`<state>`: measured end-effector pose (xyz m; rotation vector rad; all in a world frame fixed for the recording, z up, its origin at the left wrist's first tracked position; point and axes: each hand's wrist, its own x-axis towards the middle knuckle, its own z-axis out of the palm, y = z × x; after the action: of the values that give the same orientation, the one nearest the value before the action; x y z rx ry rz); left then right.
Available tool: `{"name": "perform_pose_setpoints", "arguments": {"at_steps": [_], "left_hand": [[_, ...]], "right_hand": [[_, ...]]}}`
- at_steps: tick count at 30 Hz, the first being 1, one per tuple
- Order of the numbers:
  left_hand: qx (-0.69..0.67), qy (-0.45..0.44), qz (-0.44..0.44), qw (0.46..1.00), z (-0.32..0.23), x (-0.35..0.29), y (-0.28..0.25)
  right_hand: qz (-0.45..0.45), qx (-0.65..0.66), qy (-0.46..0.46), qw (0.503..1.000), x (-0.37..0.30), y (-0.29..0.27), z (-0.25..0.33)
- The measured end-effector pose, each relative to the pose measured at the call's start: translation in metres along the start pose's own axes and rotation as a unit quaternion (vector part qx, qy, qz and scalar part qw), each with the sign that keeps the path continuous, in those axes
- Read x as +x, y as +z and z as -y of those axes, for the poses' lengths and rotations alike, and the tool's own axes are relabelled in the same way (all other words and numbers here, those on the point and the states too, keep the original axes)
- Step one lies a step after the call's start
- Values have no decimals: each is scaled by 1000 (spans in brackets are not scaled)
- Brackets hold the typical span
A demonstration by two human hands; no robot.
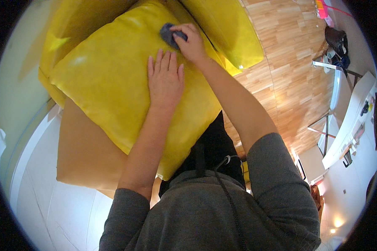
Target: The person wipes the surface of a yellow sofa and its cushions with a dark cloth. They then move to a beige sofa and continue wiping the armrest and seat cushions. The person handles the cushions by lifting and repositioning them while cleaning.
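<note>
A large yellow cushion (104, 83) with a smooth, leather-like cover lies tilted in front of me. Flat on it, fingers stretched out, rests my left hand (166, 79), holding nothing. Farther up and to the right, my right hand (192, 44) grips a dark grey cloth (169, 36) and presses it against the cushion near its far right side. The cloth is bunched, and part of it is hidden under my fingers.
Yellow upholstered seating (228, 31) surrounds the cushion's far side. Below it on the left is a tan padded block (88, 146). Wood-patterned floor (276, 79) stretches to the right, toward a white table (349, 121) with small items and a dark bag (337, 42) by the wall.
</note>
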<state>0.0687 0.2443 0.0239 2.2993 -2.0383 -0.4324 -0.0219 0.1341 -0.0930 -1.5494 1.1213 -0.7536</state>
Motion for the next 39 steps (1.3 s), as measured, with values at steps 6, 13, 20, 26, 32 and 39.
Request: {"name": "perform_pose_setpoints", "arguments": {"at_steps": [6,13,20,26,32,39], "left_hand": [[6,34,26,999,-4,2,-9],[23,28,47,998,0,-2,-4],[68,129,173,974,-26,-24,-12],[70,144,203,966,-22,-32,-10],[81,161,189,965,-25,-42,-12],[113,167,221,954,-23,-47,-19]], "right_hand": [[-27,-98,72,992,-8,3,-48],[15,-45,110,993,-102,-50,-43],[-43,-76,168,982,-145,-43,-51],[38,122,317,940,-155,-89,-19],[-89,106,392,910,-197,-86,-66],[-78,67,187,977,-221,-27,29]]}}
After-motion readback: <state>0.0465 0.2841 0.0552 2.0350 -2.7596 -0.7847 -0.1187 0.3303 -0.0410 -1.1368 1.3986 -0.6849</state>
